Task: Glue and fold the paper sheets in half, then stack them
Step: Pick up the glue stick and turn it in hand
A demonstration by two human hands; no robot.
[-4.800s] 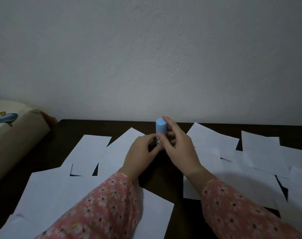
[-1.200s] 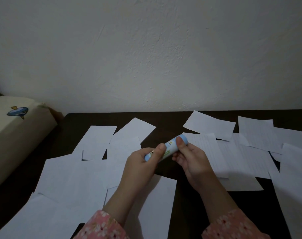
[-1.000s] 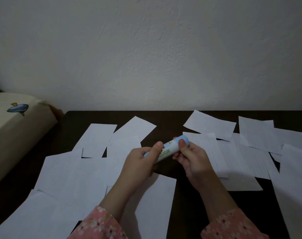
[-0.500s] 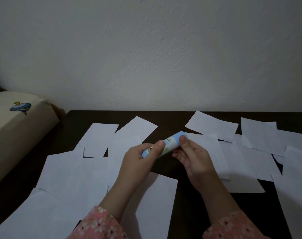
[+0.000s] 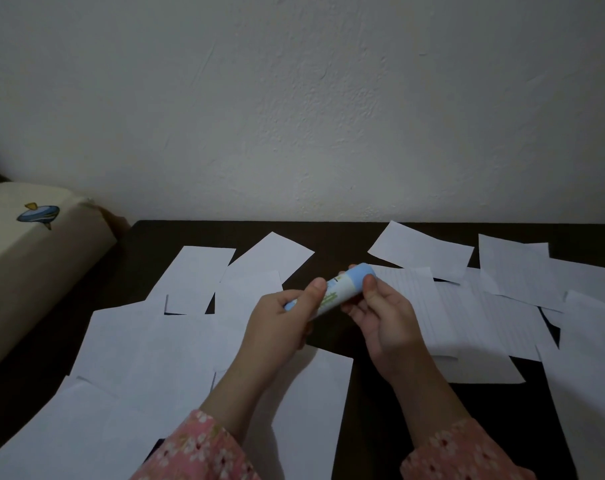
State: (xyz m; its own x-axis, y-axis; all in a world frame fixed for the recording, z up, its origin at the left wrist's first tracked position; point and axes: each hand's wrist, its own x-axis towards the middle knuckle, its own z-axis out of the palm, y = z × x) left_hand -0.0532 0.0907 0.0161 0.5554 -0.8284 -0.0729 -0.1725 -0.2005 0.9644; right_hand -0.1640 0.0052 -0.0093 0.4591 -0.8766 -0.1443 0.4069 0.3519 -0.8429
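A glue stick (image 5: 341,289) with a blue cap and white label lies tilted between both hands above the dark table (image 5: 332,237). My left hand (image 5: 277,323) grips its lower end, thumb on the label. My right hand (image 5: 384,320) pinches the blue cap end with thumb and fingers. Several white paper sheets lie scattered flat around: one (image 5: 308,410) just under my left forearm, lined ones (image 5: 467,313) to the right, blank ones (image 5: 197,275) to the left.
A cream cushion-like object (image 5: 24,258) with a blue spinning-top print sits at the table's left edge. A white wall (image 5: 294,116) rises right behind the table. Pink floral sleeves cover both forearms at the bottom.
The glue stick stood upright on the table 4.8 s ago; both hands have lifted it and tilted it sideways. Over the last second the grip has barely shifted.
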